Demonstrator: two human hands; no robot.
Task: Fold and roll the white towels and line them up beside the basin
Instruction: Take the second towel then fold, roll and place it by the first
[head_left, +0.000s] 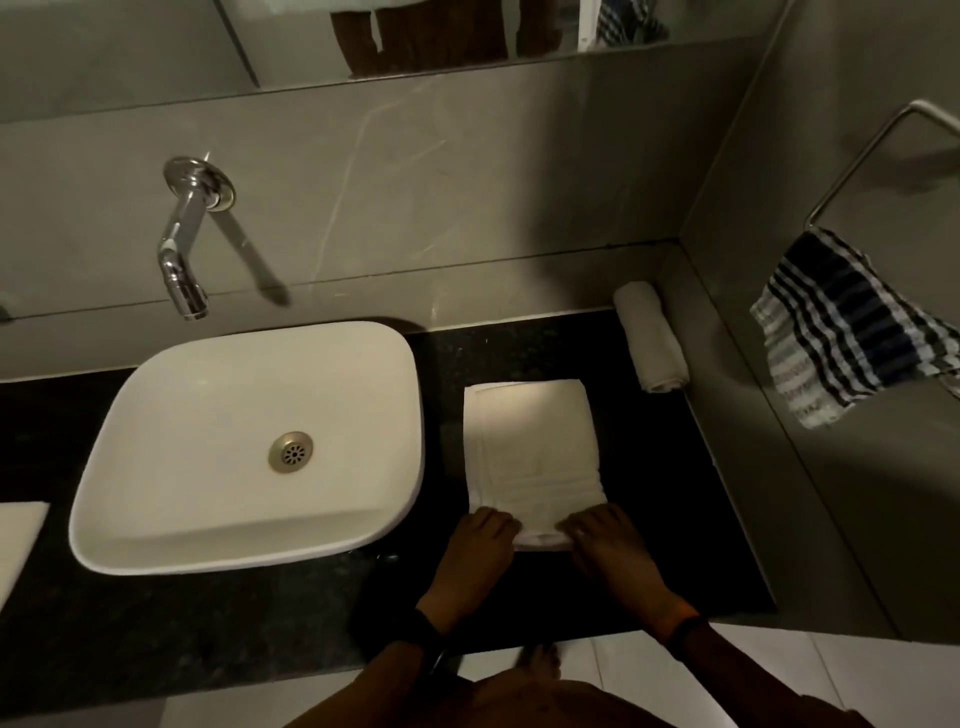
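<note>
A folded white towel (532, 441) lies flat on the black counter (717, 519) just right of the white basin (244, 447). Its near edge is curled into a small roll. My left hand (475, 556) grips the left end of that roll and my right hand (613, 551) grips the right end, fingers pressed on the cloth. A rolled white towel (652, 335) lies against the right wall at the back of the counter. Another white towel (18, 540) shows at the left edge, cut off by the frame.
A chrome tap (184, 244) juts from the wall over the basin. A checked blue and white cloth (841, 332) hangs from a metal rail (878, 150) on the right wall. A mirror (415, 36) runs along the top. White floor tiles show below the counter's front edge.
</note>
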